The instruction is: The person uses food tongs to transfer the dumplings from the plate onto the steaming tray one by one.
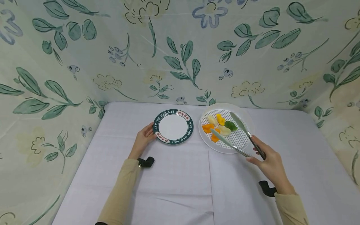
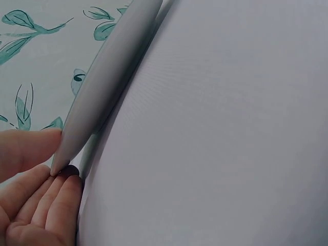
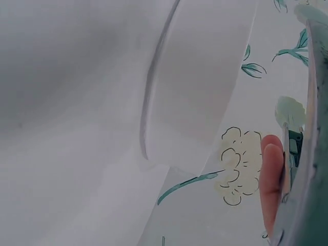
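At the middle of the head view lies a white plate [image 1: 172, 127] with a dark green lettered rim. My left hand [image 1: 142, 139] pinches its left edge; the left wrist view shows the thumb above the rim and fingers beneath. My right hand [image 1: 271, 162] holds tongs [image 1: 238, 120] with pale green tips, their arms spread apart over a white perforated basket [image 1: 242, 137]. Inside it are orange pieces [image 1: 208, 128], a yellow piece [image 1: 220, 119], a green piece [image 1: 230, 126] and pale pieces [image 1: 225, 131]. One tong tip overlaps an orange piece.
A white cloth [image 1: 174, 187] with fold lines covers the table. Behind it and at both sides hangs a leaf-and-flower patterned curtain [image 1: 180, 90]. The basket stands just right of the plate, inside a clear-rimmed round dish [image 1: 250, 120].
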Motion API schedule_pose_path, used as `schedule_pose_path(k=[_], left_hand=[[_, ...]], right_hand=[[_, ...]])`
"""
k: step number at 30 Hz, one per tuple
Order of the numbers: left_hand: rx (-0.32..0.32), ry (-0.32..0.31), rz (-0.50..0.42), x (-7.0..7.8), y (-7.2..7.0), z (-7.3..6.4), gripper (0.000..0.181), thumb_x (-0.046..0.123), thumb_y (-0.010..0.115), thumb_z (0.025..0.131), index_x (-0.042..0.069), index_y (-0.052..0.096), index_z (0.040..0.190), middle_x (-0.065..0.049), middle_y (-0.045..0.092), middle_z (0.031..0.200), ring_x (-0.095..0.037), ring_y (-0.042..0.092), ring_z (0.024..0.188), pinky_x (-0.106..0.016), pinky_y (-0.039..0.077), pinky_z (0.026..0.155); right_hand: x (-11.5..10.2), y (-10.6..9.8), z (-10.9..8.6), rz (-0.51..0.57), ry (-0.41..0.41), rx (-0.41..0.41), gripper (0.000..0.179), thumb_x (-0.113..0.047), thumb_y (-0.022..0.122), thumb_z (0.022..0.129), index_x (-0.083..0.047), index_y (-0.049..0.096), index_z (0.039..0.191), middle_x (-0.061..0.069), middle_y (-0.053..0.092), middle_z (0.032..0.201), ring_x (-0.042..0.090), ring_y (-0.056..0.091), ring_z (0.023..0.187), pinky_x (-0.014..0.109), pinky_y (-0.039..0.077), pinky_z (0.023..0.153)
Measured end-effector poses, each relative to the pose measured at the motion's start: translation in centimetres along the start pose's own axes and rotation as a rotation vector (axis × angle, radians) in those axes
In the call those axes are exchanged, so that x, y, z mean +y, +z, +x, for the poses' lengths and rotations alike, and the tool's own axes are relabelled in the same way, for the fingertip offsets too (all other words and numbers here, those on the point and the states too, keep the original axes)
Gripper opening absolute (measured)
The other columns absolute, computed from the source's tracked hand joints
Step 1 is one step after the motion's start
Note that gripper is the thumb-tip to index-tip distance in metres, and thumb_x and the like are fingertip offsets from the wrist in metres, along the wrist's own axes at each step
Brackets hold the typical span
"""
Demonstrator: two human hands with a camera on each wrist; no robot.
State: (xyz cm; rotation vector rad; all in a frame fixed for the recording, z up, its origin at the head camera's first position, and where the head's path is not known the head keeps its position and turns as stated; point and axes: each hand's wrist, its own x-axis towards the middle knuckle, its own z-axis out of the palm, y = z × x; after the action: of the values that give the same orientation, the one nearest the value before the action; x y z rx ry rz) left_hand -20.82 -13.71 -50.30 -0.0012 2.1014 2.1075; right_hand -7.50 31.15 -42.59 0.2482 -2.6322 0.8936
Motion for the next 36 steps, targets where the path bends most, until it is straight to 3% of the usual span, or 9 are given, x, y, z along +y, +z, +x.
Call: schedule_pose_path(k=[9,14,18,21,26,30,36], left_hand=[[0.002,-0.008,0.003,0.2,0.1,-0.1,0.066,-0.008,0.061,0.088,0.003,0.034,0.147,-0.015,0.033,0.15,-0.022,0.038,0.134,-0.017,0.042,0.101],[0.001,-0.008,-0.004,0.1,0.0,0.1,0.066,-0.009,0.06,0.088,0.002,0.034,0.147,-0.016,0.033,0.15,-0.022,0.038,0.134,-0.017,0.041,0.101],[-0.001,-0.008,-0.013,0.0,0.0,0.1,0.066,-0.009,0.06,0.088,0.002,0.034,0.147,-0.015,0.033,0.15,-0.022,0.038,0.134,-0.017,0.042,0.1],[-0.001,-0.007,-0.018,-0.1,-0.1,0.1,0.066,-0.01,0.06,0.088,0.002,0.034,0.147,-0.015,0.033,0.151,-0.022,0.038,0.134,-0.017,0.042,0.101],[-0.003,-0.004,-0.011,0.0,0.0,0.2,0.066,-0.011,0.059,0.087,0.0,0.033,0.147,-0.017,0.032,0.151,-0.024,0.037,0.135,-0.018,0.041,0.102],[-0.013,-0.012,-0.034,0.7,0.0,-0.1,0.066,-0.013,0.058,0.087,-0.003,0.032,0.146,-0.02,0.03,0.151,-0.028,0.035,0.135,-0.02,0.04,0.103],[-0.024,-0.03,-0.073,2.3,0.3,-0.9,0.065,-0.014,0.058,0.087,-0.004,0.032,0.146,-0.022,0.03,0.15,-0.029,0.035,0.136,-0.022,0.04,0.104]], right_hand=[[-2.6,0.8,-0.2,0.033,-0.101,0.059,0.094,0.013,0.084,0.056,-0.005,0.048,0.141,0.022,0.057,0.127,0.028,0.057,0.085,-0.002,0.041,0.076],[-4.6,2.0,0.4,0.069,-0.115,0.052,0.094,0.013,0.083,0.058,-0.006,0.046,0.142,0.023,0.057,0.122,0.028,0.057,0.087,-0.003,0.039,0.079],[-6.3,3.5,1.0,0.092,-0.124,0.026,0.095,0.01,0.084,0.06,-0.007,0.044,0.144,0.021,0.054,0.13,0.033,0.056,0.107,0.005,0.038,0.095],[-7.6,4.8,1.5,0.096,-0.141,0.008,0.094,0.006,0.085,0.061,-0.007,0.043,0.144,0.017,0.049,0.139,0.034,0.052,0.116,0.023,0.046,0.099],[-9.0,7.0,2.2,0.102,-0.163,-0.006,0.09,0.002,0.086,0.063,-0.004,0.044,0.143,0.015,0.048,0.141,0.031,0.058,0.104,0.046,0.054,0.088],[-9.7,8.6,2.5,0.109,-0.14,-0.045,0.084,-0.003,0.084,0.069,-0.001,0.043,0.142,0.016,0.047,0.141,0.031,0.058,0.104,0.046,0.052,0.092],[-10.5,10.9,3.1,0.1,-0.089,-0.12,0.079,-0.01,0.082,0.074,0.004,0.042,0.141,0.021,0.043,0.143,0.033,0.059,0.102,0.045,0.054,0.088]])
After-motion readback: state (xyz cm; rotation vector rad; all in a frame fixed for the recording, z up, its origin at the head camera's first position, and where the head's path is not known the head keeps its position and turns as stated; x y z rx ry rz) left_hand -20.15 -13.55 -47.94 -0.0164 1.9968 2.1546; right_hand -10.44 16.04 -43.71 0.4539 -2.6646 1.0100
